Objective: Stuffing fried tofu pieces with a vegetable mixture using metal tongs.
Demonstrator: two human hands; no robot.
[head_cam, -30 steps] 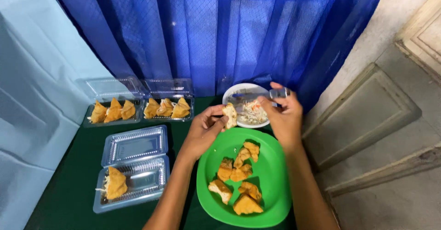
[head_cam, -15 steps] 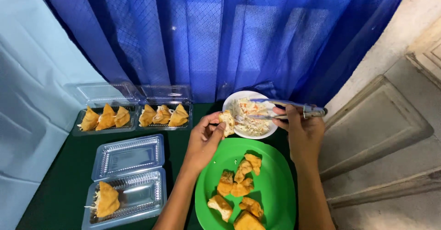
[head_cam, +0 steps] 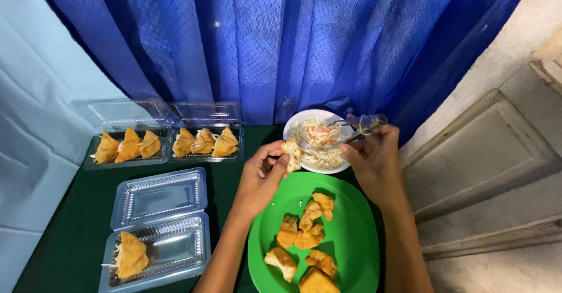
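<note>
My left hand (head_cam: 260, 176) holds a fried pastry piece (head_cam: 291, 154) at the rim of a white bowl (head_cam: 293, 128) filled with shredded vegetable salad (head_cam: 319, 139). My right hand (head_cam: 374, 155) grips clear plastic tongs (head_cam: 351, 130) whose tips rest in the salad. Below both hands lies a green plate (head_cam: 357, 240) with several fried pastry pieces (head_cam: 304, 234).
An open clear plastic box (head_cam: 170, 249) at lower left holds one filled pastry (head_cam: 132, 255). Two more clear boxes (head_cam: 167, 161) at the back left each hold three pastries. A dark green cloth (head_cam: 76, 211) covers the table. A blue curtain (head_cam: 281, 41) hangs behind; a wall stands at right.
The view has tilted slightly. My right hand has brought the tongs' tips down into the salad. My left hand still holds the pastry by the bowl.
</note>
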